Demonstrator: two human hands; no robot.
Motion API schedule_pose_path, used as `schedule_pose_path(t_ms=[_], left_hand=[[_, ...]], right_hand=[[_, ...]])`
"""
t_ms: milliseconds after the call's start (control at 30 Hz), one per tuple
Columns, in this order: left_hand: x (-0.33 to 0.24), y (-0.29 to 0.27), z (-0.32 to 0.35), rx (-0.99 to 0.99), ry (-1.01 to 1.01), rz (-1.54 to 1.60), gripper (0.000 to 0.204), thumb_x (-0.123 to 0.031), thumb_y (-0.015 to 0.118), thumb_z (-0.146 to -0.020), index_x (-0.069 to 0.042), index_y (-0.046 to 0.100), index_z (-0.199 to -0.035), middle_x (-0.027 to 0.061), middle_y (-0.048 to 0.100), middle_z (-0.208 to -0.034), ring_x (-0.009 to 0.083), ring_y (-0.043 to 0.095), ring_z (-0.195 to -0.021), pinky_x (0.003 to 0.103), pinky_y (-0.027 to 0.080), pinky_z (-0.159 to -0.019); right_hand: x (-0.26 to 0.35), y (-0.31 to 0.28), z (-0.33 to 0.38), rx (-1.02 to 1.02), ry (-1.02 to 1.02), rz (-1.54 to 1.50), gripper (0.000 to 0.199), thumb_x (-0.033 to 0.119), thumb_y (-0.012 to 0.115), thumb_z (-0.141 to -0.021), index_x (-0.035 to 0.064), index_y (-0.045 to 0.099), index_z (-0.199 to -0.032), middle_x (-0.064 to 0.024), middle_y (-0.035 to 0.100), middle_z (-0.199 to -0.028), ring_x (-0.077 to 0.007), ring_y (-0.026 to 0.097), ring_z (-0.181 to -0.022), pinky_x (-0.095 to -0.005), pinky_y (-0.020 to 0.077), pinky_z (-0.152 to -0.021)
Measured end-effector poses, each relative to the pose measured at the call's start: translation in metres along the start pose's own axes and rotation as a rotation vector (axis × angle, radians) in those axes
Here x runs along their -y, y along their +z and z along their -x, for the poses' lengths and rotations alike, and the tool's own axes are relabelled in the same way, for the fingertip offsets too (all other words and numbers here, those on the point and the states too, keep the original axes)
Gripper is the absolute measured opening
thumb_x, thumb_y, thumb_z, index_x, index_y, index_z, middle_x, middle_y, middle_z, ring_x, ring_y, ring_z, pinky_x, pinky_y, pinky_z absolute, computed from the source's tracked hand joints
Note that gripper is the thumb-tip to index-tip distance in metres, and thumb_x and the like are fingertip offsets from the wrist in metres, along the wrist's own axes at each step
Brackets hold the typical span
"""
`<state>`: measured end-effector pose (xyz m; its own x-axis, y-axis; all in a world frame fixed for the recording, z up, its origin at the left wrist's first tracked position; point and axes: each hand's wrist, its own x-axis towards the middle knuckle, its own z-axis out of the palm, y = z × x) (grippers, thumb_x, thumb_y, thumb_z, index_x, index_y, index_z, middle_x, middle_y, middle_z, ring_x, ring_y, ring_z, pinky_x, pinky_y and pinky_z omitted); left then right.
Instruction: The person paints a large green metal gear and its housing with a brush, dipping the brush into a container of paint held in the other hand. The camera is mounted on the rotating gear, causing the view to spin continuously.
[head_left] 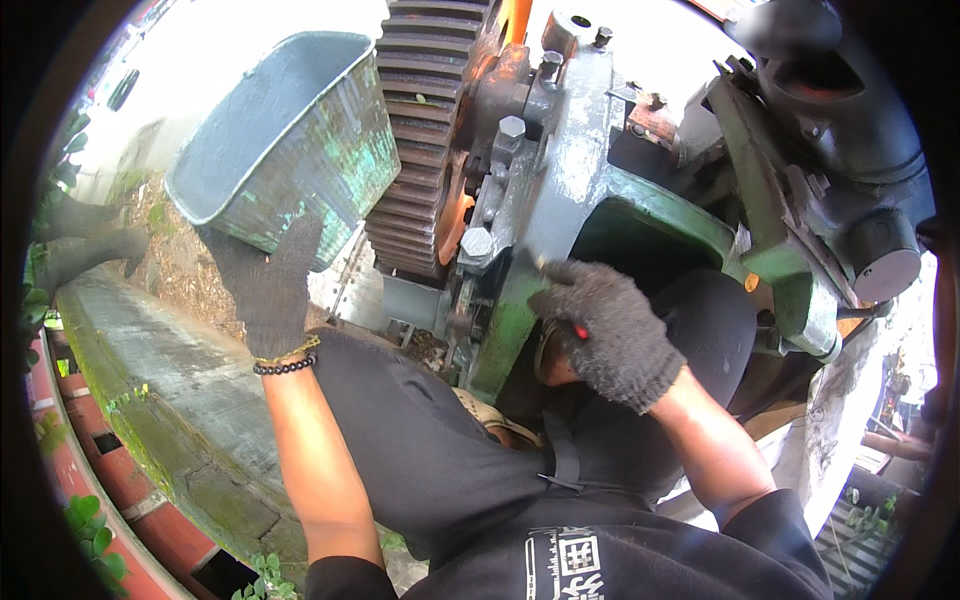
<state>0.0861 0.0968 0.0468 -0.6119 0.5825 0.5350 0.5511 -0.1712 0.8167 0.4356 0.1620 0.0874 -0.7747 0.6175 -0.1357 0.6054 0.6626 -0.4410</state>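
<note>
My left hand [275,285], in a dark knitted glove, holds a tilted, green-stained metal bin [330,165] from below at its near side. Its inside looks grey and glossy; I cannot tell how much it holds. My right hand [605,325], in a similar grey glove, is closed around what looks like a small paintbrush [541,262], mostly hidden by the fingers. The brush tip is at the machine frame [570,170], which is shiny grey above and green lower down. A big toothed gear wheel [425,120] stands between the bin and the frame.
Large bolts [478,242] stick out beside the gear. A dark motor-like housing [850,130] rises at the right. My bent legs [420,430] are close to the frame. A mossy concrete ledge [180,400] and red bricks [170,535] run along the left.
</note>
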Motion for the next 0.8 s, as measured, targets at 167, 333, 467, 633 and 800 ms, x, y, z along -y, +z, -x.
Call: schedule_pose_path(t_ms=[167, 333, 467, 633, 800], left_hand=[[0.002, 0.003, -0.003, 0.049, -0.062, -0.052, 0.066, -0.008, 0.087, -0.087, -0.002, 0.054, -0.143, 0.0142, 0.063, -0.136, 0.0199, 0.058, -0.128, 0.04, 0.049, -0.113], [0.033, 0.012, 0.024, 0.238, 0.067, -0.173, 0.096, -0.006, 0.088, -0.086, -0.001, 0.031, -0.163, 0.0135, 0.051, -0.154, 0.0255, 0.055, -0.134, 0.043, 0.045, -0.117], [0.004, 0.036, 0.048, 0.223, -0.017, 0.127, 0.091, -0.009, 0.084, -0.091, -0.002, 0.03, -0.164, 0.0149, 0.05, -0.157, 0.0286, 0.053, -0.137, 0.047, 0.043, -0.12], [-0.018, -0.061, 0.008, 0.111, -0.039, 0.171, 0.086, -0.013, 0.078, -0.097, -0.003, 0.028, -0.166, 0.0166, 0.05, -0.16, 0.0324, 0.051, -0.141, 0.051, 0.04, -0.123], [0.042, -0.077, 0.009, 0.13, -0.098, 0.35, 0.082, -0.015, 0.079, -0.098, 0.002, 0.033, -0.163, 0.0174, 0.049, -0.162, 0.0315, 0.052, -0.143, 0.048, 0.038, -0.127]], right_hand=[[0.016, -0.012, 0.01, -0.264, -0.149, 0.168, 0.036, 0.01, 0.077, -0.077, 0.0102, 0.074, -0.114, -0.0224, 0.065, -0.132, -0.0445, 0.063, -0.122, -0.0533, 0.0506, -0.106], [0.013, 0.068, 0.038, -0.261, -0.184, -0.006, 0.027, 0.018, 0.063, -0.09, -0.0015, 0.071, -0.108, -0.0188, 0.067, -0.115, -0.0376, 0.064, -0.104, -0.0477, 0.0517, -0.094], [0.045, 0.128, 0.037, 0.138, -0.296, 0.027, 0.024, 0.018, 0.064, -0.087, 0.0001, 0.077, -0.098, -0.0232, 0.076, -0.108, -0.0367, 0.073, -0.1, -0.0469, 0.0569, -0.088], [0.057, 0.075, 0.063, -0.197, -0.138, -0.346, 0.023, 0.024, 0.076, -0.076, 0.0042, 0.079, -0.087, -0.0186, 0.072, -0.093, -0.0378, 0.072, -0.091, -0.0512, 0.0559, -0.076], [0.023, 0.049, 0.029, -0.018, -0.326, -0.27, 0.026, 0.027, 0.076, -0.079, 0.0047, 0.078, -0.093, -0.0202, 0.072, -0.097, -0.0395, 0.071, -0.091, -0.0491, 0.0566, -0.079]])
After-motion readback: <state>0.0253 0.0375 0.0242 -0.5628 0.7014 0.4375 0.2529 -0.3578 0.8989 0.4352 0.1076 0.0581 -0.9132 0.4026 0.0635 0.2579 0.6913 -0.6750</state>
